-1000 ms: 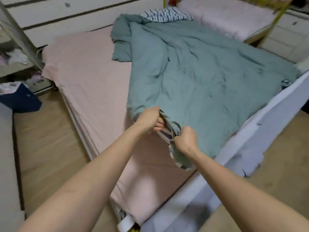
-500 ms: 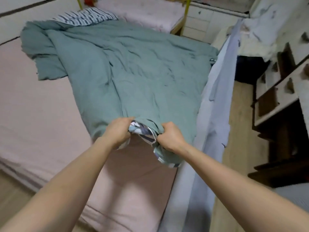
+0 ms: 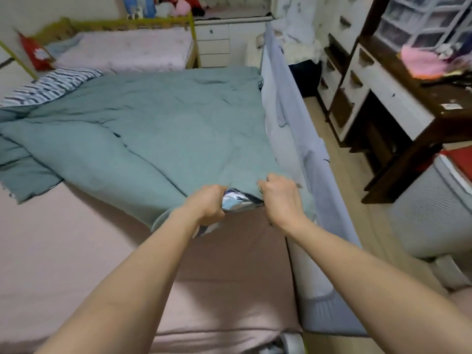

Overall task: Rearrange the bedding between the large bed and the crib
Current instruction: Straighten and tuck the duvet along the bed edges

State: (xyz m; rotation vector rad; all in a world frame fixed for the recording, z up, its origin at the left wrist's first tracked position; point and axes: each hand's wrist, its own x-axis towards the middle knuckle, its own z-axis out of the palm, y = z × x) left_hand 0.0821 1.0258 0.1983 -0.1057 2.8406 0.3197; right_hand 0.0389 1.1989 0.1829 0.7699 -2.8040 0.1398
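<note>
A teal duvet lies spread over the far half of the large bed, whose pink sheet is bare in front. My left hand and my right hand each grip the duvet's near edge, close together, with its striped underside showing between them. A striped pillow lies at the head, far left. Beyond it stands the yellow-framed crib with a pale pink mattress.
A grey fabric bed rail runs along the bed's right side. Right of it is a strip of wooden floor, white drawers, a dark wooden desk with clutter, and a grey box.
The view has swung right and upward, bringing the crib and the desk into sight. Both hands keep their grip on the duvet's edge, which now lies nearer the bed rail.
</note>
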